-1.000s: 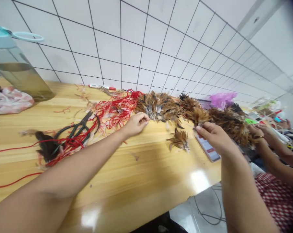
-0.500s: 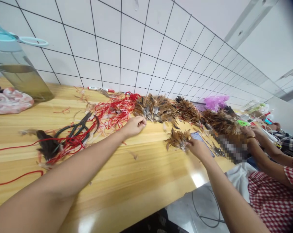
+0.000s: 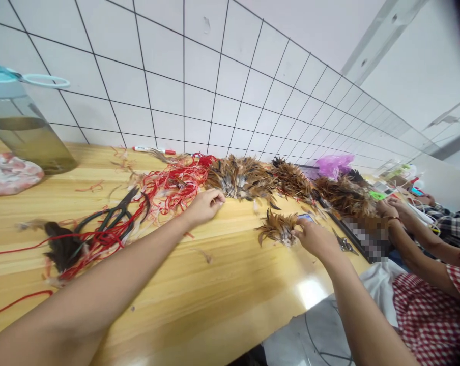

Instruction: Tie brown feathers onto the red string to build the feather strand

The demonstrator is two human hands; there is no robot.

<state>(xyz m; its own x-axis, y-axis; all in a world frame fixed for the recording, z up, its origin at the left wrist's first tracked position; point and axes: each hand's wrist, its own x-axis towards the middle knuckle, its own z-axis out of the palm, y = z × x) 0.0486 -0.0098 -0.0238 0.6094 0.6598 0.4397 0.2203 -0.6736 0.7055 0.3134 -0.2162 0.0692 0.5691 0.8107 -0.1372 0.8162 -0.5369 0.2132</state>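
Note:
My left hand (image 3: pixel 207 206) is closed with its fingers curled together, just in front of a wide pile of brown feathers (image 3: pixel 241 178). Whatever lies between those fingertips is hidden. To the right, my right hand (image 3: pixel 316 239) pinches the pale base of a small brown feather bundle (image 3: pixel 278 227) low over the table. A phone (image 3: pixel 305 217) shows partly behind that hand, mostly covered by it. Left of my left hand lies a tangle of red cords (image 3: pixel 172 185). Black-handled scissors (image 3: pixel 117 213) rest beside it, with red strands and a dark feather tuft (image 3: pixel 64 246) across them.
A bottle of yellowish liquid (image 3: pixel 35 142) and a cloth (image 3: pixel 10 173) stand at far left. A red-capped marker (image 3: pixel 153 150) lies by the tiled wall. Small scissors (image 3: pixel 344 243) and more feathers (image 3: pixel 340 195) lie rightward, near another person's hands (image 3: pixel 390 211).
The view has shifted slightly, so the table items appear lower and a little farther left. My right hand covers more of the phone. My left hand stays by the feather pile.

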